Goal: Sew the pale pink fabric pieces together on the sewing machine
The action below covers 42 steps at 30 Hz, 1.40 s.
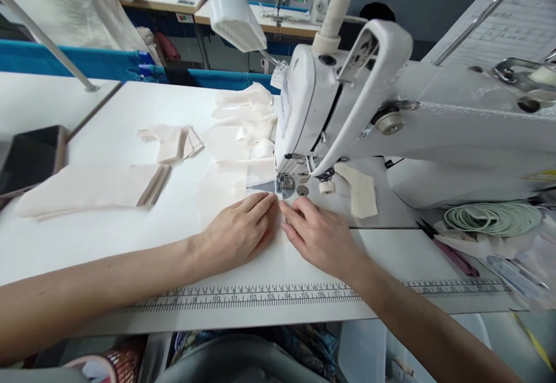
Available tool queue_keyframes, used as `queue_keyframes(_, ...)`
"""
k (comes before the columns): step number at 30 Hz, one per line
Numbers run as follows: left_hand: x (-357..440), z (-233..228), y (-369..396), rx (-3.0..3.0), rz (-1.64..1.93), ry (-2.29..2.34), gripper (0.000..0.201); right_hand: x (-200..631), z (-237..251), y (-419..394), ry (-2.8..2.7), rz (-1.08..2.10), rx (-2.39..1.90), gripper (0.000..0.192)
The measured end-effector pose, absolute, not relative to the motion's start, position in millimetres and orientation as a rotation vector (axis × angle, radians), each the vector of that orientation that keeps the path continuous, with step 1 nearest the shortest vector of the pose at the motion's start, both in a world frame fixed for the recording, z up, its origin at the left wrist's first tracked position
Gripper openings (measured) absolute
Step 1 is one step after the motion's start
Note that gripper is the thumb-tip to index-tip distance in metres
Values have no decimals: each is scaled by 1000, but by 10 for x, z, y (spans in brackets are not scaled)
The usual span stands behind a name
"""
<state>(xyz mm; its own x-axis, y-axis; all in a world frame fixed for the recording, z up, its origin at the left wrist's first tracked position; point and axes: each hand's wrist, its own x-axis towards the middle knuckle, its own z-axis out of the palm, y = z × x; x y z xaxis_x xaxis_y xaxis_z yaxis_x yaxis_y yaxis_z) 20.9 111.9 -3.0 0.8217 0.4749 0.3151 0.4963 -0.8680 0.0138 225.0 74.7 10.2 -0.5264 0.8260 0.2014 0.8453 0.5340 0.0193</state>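
Where presser foot [285, 185] sits, fabric [243, 189] under fingers [264, 203]

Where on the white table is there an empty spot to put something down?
Bare white tabletop lies behind the small folded cream fabric pieces, and another strip between the flat cream fabric stack and the left forearm. It is crowded under the white sewing machine, where the left hand and right hand press fabric, and around the pale green coiled cord.
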Motion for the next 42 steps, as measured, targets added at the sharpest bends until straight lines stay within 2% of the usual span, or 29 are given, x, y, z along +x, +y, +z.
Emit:
queue_keyframes(23, 196, -34, 1343, -2900, -488, -700, 40, 2243, 52, 838, -2517, -257, -1460, 39)
queue_keyframes(42, 199, -17, 1368, -2895, -539, -659, 36, 2206, 38, 837, -2475, -491, -1392, 31)
